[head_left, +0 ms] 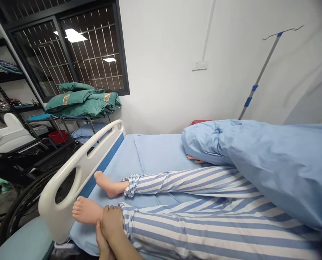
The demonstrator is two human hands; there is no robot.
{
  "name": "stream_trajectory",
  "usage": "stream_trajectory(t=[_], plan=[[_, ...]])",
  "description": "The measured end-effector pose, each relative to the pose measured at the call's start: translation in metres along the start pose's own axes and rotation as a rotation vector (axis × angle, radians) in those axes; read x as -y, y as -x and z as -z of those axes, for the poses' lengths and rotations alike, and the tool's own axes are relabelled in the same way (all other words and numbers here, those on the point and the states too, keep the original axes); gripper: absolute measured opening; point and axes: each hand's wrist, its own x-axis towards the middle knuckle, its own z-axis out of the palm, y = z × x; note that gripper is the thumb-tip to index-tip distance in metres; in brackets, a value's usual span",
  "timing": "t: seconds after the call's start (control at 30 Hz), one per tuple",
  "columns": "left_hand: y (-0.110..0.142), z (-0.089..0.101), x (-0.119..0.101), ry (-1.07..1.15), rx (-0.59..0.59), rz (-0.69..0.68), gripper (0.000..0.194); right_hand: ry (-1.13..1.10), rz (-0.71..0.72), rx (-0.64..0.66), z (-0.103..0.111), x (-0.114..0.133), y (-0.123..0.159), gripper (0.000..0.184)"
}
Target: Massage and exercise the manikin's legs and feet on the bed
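A manikin lies on the bed in blue-and-white striped pajama trousers [182,224], its smooth feet bare. My right hand [112,220] is wrapped over the top of the ankle nearer me, just below the trouser cuff. Low against that same ankle, on the heel side, is my left hand [101,236]; its thumb side shows and most of its fingers are hidden. The near foot [86,211] points toward the footboard, toes up. The other foot [110,185] rests on the sheet, untouched. A light-blue quilt [263,159] is folded back over the upper body, and part of a manikin hand [195,159] shows under it.
A white footboard [81,159] closes off the bed's left end. Beyond it stand a wheelchair wheel [17,213], a red bucket [58,136] and green folded bedding [82,103]. An IV pole [260,74] rises behind the bed by the wall.
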Motion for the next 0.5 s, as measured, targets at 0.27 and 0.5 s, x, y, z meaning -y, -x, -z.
stream_trajectory(t=[0.27, 0.5], plan=[[0.011, -0.008, -0.012, 0.022, -0.005, 0.003, 0.050, 0.048, -0.155, 0.081, -0.011, 0.001, 0.001, 0.044], [0.004, -0.017, 0.002, 0.136, -0.009, 0.078, 0.038, 0.078, -0.104, 0.197, -0.008, -0.013, -0.014, 0.043]])
